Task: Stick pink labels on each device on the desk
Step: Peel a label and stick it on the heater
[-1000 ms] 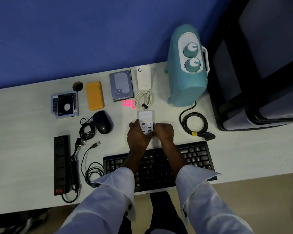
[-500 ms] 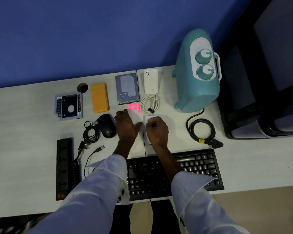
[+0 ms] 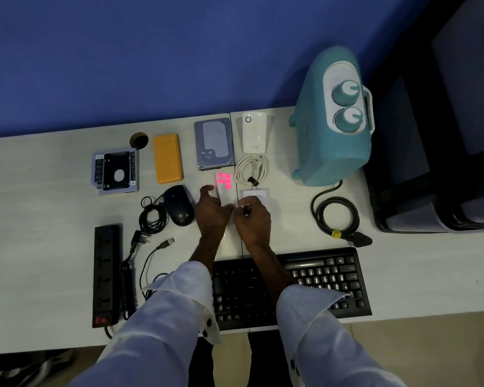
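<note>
My left hand [image 3: 211,212] is holding the label sheet [image 3: 224,182] steady; my right hand [image 3: 252,217] is pinching its near edge, apparently peeling one for the charger [image 3: 257,194].

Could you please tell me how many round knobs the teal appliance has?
2: the far knob and the near knob, side by side on the white panel of the teal appliance. Its far side is hidden.

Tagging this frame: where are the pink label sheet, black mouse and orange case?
pink label sheet [image 3: 224,180]: head view, on its pink stickers.
black mouse [image 3: 180,205]: head view, middle of its back.
orange case [image 3: 168,159]: head view, centre of its top.
</note>
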Available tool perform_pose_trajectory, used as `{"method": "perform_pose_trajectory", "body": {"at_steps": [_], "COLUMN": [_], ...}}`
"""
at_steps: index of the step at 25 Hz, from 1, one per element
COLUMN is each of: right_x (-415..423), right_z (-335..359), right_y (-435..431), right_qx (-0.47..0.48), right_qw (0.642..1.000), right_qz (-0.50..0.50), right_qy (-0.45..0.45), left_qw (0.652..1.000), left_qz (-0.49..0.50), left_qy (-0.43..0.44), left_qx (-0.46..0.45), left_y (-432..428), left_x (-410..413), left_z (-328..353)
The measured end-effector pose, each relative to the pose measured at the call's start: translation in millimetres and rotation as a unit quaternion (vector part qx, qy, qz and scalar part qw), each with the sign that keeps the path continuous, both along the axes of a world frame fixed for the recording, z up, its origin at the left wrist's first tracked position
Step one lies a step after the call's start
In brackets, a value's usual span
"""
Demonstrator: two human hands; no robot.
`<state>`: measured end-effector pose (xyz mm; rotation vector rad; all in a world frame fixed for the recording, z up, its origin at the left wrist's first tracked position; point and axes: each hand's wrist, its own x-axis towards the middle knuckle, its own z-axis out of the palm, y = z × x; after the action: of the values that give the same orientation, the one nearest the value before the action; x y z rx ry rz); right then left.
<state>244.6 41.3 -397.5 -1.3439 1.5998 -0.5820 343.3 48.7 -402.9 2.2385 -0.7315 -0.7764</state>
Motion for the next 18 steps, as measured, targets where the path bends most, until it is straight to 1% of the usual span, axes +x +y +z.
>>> {"method": "perform_pose_trajectory", "body": {"at_steps": [2, 5, 8, 10, 15, 18], "right_x": [0, 5, 12, 16, 22, 20], "right_z": [1, 3, 6, 8, 8, 7], "right_y": [1, 2, 2, 2, 2, 2], "right_qx": [-0.004, 0.003, 0.025, 0.048, 0.112, 0.171], "right_qw": [1.000, 1.000, 0.999, 0.998, 0.990, 0.973], "right_qz": [0.005, 0.010, 0.012, 0.005, -0.050, -0.058], "right_qy": [-0.010, -0.010, -0.020, -0.039, -0.066, -0.147], "left_qw": [1.000, 0.991, 0.968, 0.952, 0.928, 0.919], "left_qz": [0.003, -0.004, 0.009, 0.001, -0.062, -0.089], "left_qy": [0.026, 0.133, 0.251, 0.305, 0.367, 0.383], "left_qx": [0.002, 0.014, -0.010, -0.025, -0.022, -0.011], "left_y": [10, 28, 45, 53, 59, 62], "left_x": [8, 19, 26, 30, 43, 50], "left_z": [-3, -6, 5, 12, 30, 35]}}
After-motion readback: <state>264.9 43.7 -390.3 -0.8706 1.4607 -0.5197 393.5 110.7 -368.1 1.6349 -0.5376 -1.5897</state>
